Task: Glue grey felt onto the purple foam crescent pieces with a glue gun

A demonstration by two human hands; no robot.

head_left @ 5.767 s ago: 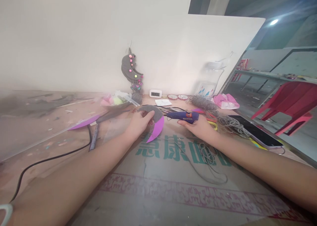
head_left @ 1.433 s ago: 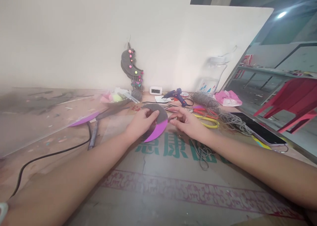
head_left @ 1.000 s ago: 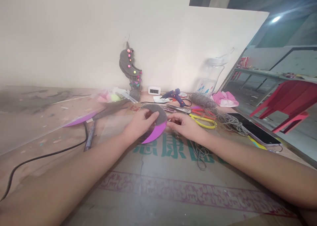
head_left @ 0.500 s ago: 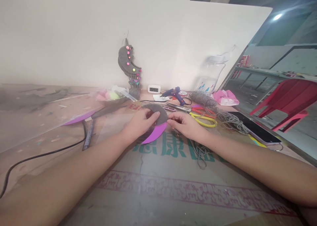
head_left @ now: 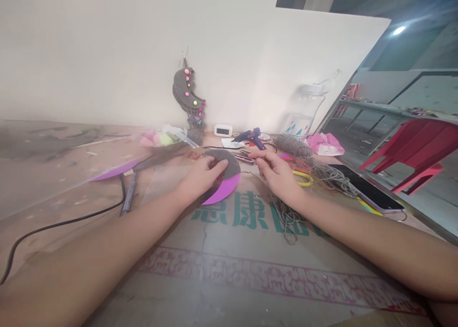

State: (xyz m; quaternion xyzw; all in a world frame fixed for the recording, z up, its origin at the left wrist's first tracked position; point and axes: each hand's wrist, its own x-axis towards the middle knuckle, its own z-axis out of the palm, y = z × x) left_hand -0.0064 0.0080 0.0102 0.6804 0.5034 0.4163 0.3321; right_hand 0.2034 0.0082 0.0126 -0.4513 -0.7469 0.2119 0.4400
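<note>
A purple crescent-shaped card [head_left: 225, 190], its upper part wrapped in grey yarn [head_left: 232, 164], is pinched in my left hand [head_left: 202, 176]. My thumb lies on top of the wrapped part; the fingers beneath are hidden. A loose strand runs from the piece toward the right. My right hand [head_left: 277, 172] is just right of it, index finger stretched and thumb apart, over the scissors. Their yellow handle [head_left: 303, 178] shows past the hand. By its fingertips lies a pink slim tool [head_left: 245, 159]; whether they touch it is unclear.
Behind are a blue glue gun [head_left: 250, 137], a small clock [head_left: 223, 130] and a clear bottle [head_left: 304, 110]. Grey yarn [head_left: 334, 179] and a phone [head_left: 365, 187] lie right. A decorated grey crescent [head_left: 184, 90] stands against the wall. A black cable [head_left: 64, 220] crosses the left side.
My right hand has moved away from the edge of the wrapped piece, up and to the right, and its fingers have spread. My left hand keeps its hold.
</note>
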